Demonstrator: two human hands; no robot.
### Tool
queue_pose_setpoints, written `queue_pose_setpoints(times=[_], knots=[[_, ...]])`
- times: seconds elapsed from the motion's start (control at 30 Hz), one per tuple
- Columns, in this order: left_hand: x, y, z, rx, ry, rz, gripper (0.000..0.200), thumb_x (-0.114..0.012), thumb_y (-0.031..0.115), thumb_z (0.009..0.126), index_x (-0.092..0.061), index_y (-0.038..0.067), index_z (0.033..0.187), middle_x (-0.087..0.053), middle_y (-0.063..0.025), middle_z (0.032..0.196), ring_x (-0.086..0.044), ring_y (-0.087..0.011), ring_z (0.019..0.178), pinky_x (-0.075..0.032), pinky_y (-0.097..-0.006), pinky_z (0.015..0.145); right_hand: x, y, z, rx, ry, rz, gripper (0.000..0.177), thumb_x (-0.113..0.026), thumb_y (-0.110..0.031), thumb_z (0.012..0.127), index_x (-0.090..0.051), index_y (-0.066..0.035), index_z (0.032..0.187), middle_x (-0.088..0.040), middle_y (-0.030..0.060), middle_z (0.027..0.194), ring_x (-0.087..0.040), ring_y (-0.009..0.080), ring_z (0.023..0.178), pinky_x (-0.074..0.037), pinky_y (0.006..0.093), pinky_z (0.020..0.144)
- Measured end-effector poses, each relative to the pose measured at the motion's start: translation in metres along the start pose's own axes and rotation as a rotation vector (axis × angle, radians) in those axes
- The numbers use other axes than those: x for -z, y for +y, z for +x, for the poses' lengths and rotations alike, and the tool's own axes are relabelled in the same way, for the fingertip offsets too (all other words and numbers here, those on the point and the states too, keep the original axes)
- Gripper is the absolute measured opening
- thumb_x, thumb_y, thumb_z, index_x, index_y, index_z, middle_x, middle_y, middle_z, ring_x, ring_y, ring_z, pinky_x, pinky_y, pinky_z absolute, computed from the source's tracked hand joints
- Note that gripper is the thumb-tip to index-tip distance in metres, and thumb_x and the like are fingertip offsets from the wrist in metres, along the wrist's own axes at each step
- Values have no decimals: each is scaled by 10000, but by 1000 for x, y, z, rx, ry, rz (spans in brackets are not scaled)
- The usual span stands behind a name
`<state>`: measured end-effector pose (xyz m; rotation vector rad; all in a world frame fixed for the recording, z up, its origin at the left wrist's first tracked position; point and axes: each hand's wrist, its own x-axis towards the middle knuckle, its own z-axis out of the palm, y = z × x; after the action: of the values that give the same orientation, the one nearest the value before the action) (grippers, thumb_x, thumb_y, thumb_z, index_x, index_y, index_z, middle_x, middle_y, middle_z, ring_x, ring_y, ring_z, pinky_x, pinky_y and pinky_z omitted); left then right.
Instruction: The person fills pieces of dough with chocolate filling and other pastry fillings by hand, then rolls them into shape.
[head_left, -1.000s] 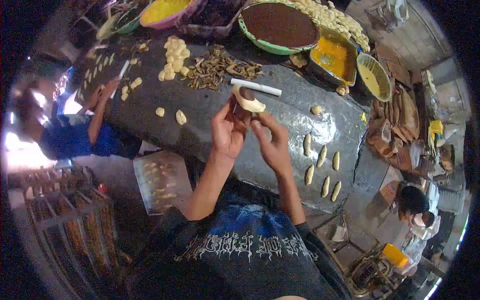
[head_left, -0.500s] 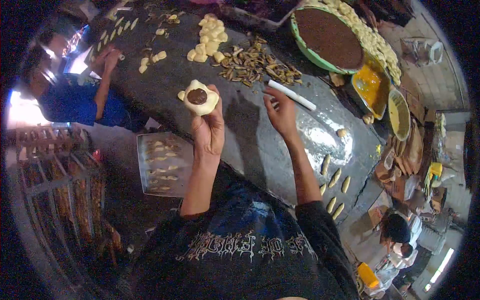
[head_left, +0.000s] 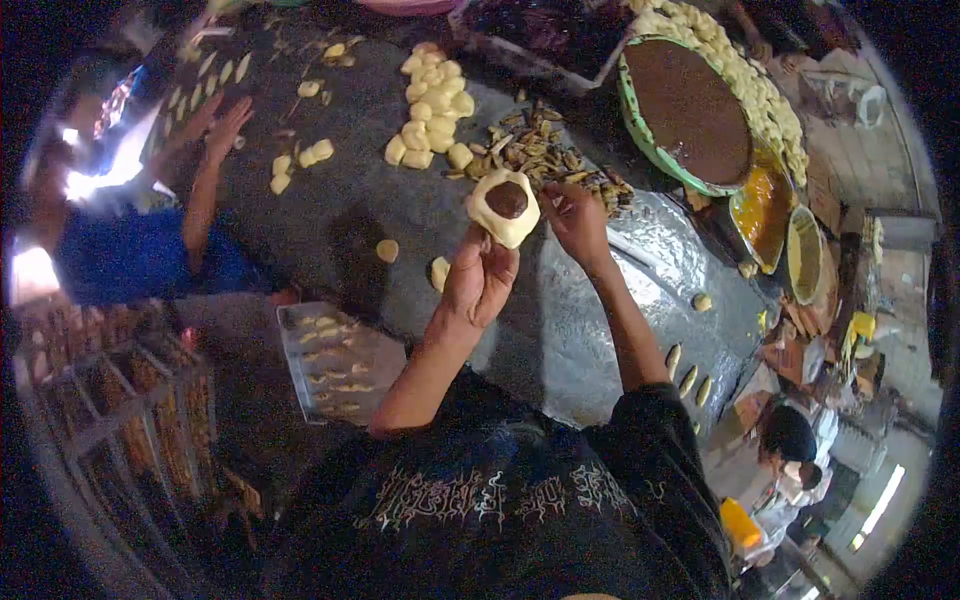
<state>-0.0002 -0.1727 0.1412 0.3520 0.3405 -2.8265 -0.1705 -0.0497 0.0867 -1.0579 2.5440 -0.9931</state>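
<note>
On the fingertips of my left hand (head_left: 482, 280) rests a flattened piece of pale dough (head_left: 497, 232) with a round dab of brown filling (head_left: 507, 200) in its middle. My right hand (head_left: 580, 228) is just right of the dough, over the near edge of a pile of dark strips (head_left: 530, 145). Its fingers are drawn together; what they hold, if anything, is too small to tell. Two small dough pieces (head_left: 387, 250) lie on the dark table (head_left: 340, 200) to the left of my left hand.
Dough balls (head_left: 432, 110) are heaped beyond the strips. At the right stand a green-rimmed basin of brown filling (head_left: 690, 115), a yellow-orange container (head_left: 762, 215) and a pale bowl (head_left: 803, 255). A tray of shaped pieces (head_left: 330, 365) is lower left. Another person's hands (head_left: 222, 130) are upper left.
My left hand has moved right with the filled dough. My right hand has shifted to the strips, its fingers now drawn together. The other person's hands have changed position.
</note>
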Motion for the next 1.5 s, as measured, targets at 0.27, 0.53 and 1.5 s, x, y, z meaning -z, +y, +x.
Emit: queue_pose_setpoints(times=[0.27, 0.53, 1.5], knots=[[-26, -51, 20, 193, -190, 46, 413, -513, 224, 1061, -466, 34, 1425, -630, -134, 1306, -698, -199, 1084, -662, -322, 815, 160, -133, -49, 120, 391, 261, 179, -809, -70, 828, -749, -33, 993, -734, 82, 909, -652, 159, 771, -523, 292, 721], [-47, -126, -7, -323, -357, 1474, 523, -544, 259, 1060, -373, 23, 1494, -550, -126, 1398, -579, -188, 1252, -517, -297, 1006, 222, -143, -111, 404, 379, -64, 286, -799, -46, 752, -769, -53, 1036, -727, 113, 1023, -678, 267, 964, -513, 376, 830], [-30, -303, -98, -76, -841, 1037, 698, -582, 444, 960, -373, 84, 1521, -477, -149, 1499, -503, -293, 1361, -457, -557, 1077, 348, -96, -310, 787, 482, -483, 352, -766, -115, 745, -686, -51, 1082, -652, 104, 940, -644, 252, 870, -493, 385, 714]])
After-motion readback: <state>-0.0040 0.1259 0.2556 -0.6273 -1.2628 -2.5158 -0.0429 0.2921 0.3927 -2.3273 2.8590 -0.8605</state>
